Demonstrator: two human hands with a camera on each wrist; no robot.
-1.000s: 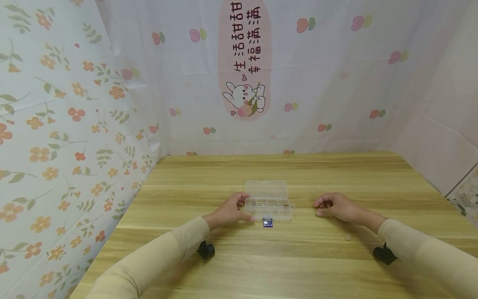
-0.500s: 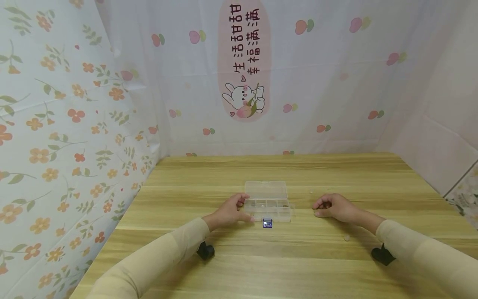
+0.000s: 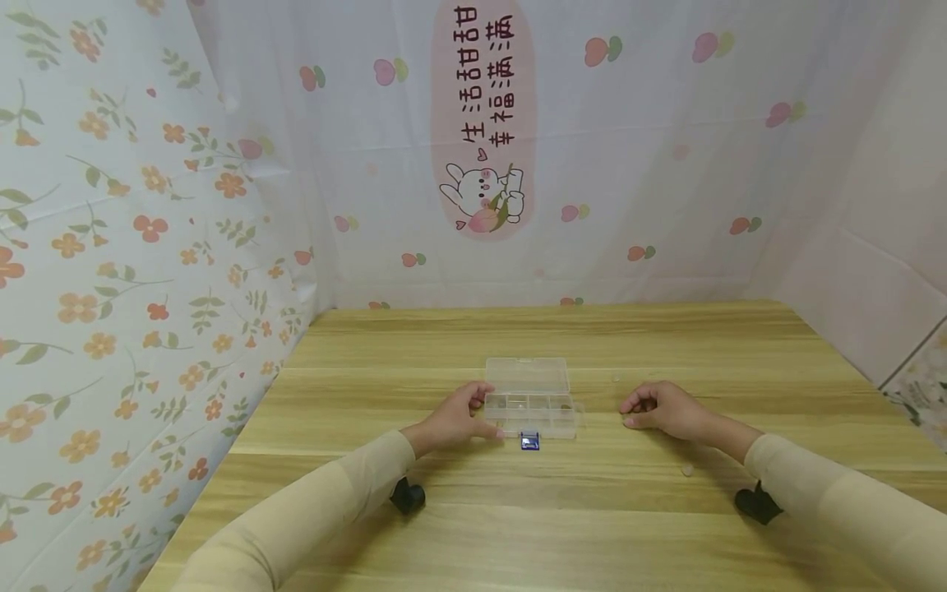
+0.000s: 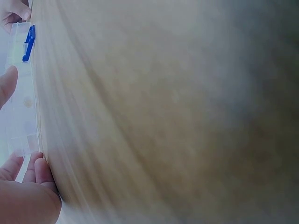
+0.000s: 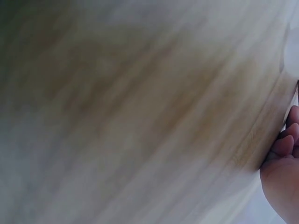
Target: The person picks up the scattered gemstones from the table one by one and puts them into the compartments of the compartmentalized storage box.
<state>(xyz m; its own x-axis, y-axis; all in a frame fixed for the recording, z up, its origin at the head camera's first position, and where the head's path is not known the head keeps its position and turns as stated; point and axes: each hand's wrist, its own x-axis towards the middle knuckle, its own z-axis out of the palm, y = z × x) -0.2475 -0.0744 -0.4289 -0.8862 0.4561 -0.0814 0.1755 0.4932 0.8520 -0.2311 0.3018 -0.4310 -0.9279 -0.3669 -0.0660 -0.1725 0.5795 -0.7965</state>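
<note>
A clear plastic compartment box [image 3: 556, 430] lies on the wooden table with its lid [image 3: 527, 376] folded back. Its blue latch [image 3: 529, 441] hangs at the front edge. My left hand [image 3: 460, 418] holds the box's left end, thumb at the front corner and fingers toward the back; the left wrist view shows that thumb [image 4: 7, 84] over the box. To the right of the box, my right hand [image 3: 667, 411] rests on the table with loosely curled fingers, apart from the box. No object shows between its fingers. A few compartments contain small things too tiny to make out.
One small clear piece [image 3: 687, 470] lies in front of the right hand. Another tiny clear piece [image 3: 616, 379] sits behind it on the wooden table [image 3: 473, 526]. Printed cloth [image 3: 355, 148] hangs along the back and left side.
</note>
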